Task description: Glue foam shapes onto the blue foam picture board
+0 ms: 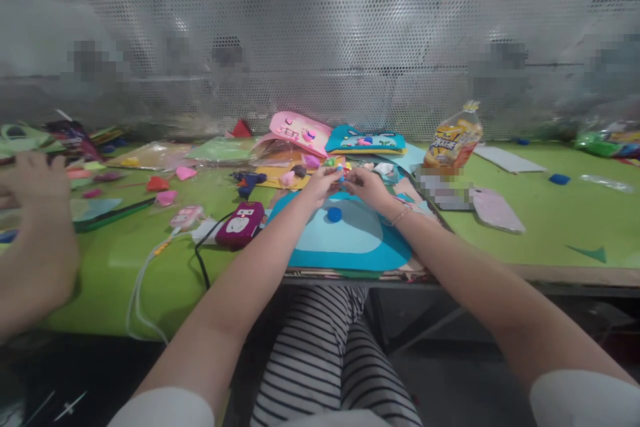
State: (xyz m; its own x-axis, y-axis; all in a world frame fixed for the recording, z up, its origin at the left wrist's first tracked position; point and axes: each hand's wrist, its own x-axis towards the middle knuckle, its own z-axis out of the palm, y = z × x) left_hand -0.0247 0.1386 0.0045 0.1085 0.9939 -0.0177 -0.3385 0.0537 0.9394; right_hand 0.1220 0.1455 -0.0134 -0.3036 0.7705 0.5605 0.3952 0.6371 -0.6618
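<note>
Perforated metal screen (310,47) across the upper frame, behind a lime-green counter (545,233). At the far left edge, a co-worker's hand (37,180), blurred. Left of centre, a pink plug (187,217) with a white cable, then a maroon box (241,225), with a dark blue glue gun (249,180) just above. At mid-frame, left hand (324,185), its grip pinching a small blue piece (341,173) near the upper edge of a two-tone blue sheet (345,240) bearing a round blue disc (335,214). Close beside, right hand (369,188), fingers bent toward the piece; cannot tell whether pinching or only touching. Right of centre, a yellow snack bag (453,140), then a pale pink phone (497,210) lying flat.
</note>
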